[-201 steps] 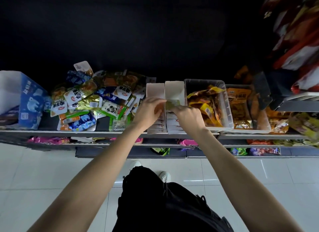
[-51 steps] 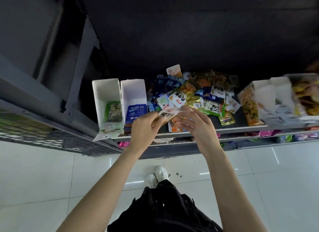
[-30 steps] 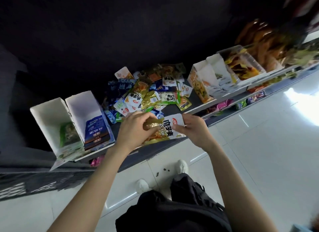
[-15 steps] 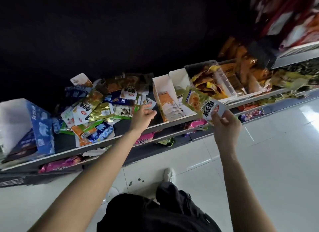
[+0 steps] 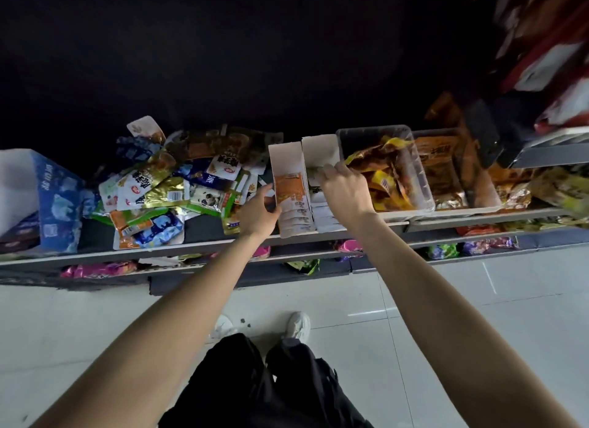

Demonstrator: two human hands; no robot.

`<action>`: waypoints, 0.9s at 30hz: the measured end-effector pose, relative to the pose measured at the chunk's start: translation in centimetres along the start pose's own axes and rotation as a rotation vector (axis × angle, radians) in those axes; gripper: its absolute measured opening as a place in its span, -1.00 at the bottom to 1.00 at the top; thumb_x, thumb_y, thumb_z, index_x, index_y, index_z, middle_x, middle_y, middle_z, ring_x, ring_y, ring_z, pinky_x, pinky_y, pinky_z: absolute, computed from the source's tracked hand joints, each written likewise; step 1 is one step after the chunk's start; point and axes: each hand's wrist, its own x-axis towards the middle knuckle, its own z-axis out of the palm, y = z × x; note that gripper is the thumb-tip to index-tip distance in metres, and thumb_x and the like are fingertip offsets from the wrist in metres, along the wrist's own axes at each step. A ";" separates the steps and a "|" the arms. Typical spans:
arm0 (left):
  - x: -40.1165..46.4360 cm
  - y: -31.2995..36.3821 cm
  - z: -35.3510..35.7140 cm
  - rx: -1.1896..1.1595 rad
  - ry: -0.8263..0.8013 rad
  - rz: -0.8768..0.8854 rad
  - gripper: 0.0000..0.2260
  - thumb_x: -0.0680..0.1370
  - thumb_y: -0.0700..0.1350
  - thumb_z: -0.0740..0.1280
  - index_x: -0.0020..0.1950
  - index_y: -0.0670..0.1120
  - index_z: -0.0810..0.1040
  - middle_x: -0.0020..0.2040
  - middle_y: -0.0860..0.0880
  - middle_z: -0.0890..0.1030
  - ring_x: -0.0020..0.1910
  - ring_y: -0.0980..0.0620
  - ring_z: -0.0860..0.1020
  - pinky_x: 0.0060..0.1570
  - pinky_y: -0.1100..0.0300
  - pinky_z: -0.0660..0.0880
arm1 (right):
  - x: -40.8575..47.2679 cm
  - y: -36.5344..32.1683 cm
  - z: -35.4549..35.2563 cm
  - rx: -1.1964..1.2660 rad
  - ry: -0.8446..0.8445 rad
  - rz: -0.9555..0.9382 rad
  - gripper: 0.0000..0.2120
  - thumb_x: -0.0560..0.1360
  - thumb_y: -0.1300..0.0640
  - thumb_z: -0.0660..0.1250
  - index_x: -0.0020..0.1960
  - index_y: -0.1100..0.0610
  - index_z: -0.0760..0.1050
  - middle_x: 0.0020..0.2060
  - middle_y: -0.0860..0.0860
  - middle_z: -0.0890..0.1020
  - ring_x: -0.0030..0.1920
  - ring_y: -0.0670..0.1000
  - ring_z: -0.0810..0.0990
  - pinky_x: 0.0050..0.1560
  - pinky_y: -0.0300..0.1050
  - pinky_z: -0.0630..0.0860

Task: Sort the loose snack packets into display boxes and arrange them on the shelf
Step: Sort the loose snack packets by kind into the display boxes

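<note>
Change from 0.5 s ago: the packet held up in the air in the right hand (image 5: 342, 190) is no longer out in the open; that hand is now down in the right white box (image 5: 320, 160) at frame centre, fingers curled at its opening. A pale packet edge (image 5: 315, 177) shows at the fingertips, but I cannot tell whether the hand grips it or has let go. Left hand (image 5: 259, 212) has shifted from the shelf edge to the left white box (image 5: 287, 169), thumb and fingers clamped on its left wall, steadying it. That box already holds a row of orange-and-white packets (image 5: 291, 195). Both boxes stand touching, on the shelf (image 5: 191, 249).

Meaning: 1 more packet looks sorted or nearly so. The loose pile (image 5: 178, 185), left of centre, is large, so the task seems far from done. Clear bin (image 5: 389, 172) of yellow bags sits just right of the boxes.
</note>
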 end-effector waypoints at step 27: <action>0.1 -9.1 -2.1 0.088 0.157 -0.339 -0.62 0.49 -0.06 0.39 0.13 -0.22 0.31 -0.01 -0.20 0.62 0.01 -0.22 0.58 -0.15 0.03 0.47 | 2.9 -17.4 5.1 0.656 -0.522 0.364 -0.56 0.52 0.39 0.13 0.40 0.29 0.27 0.33 0.20 0.33 0.30 0.20 0.33 0.33 -0.01 0.30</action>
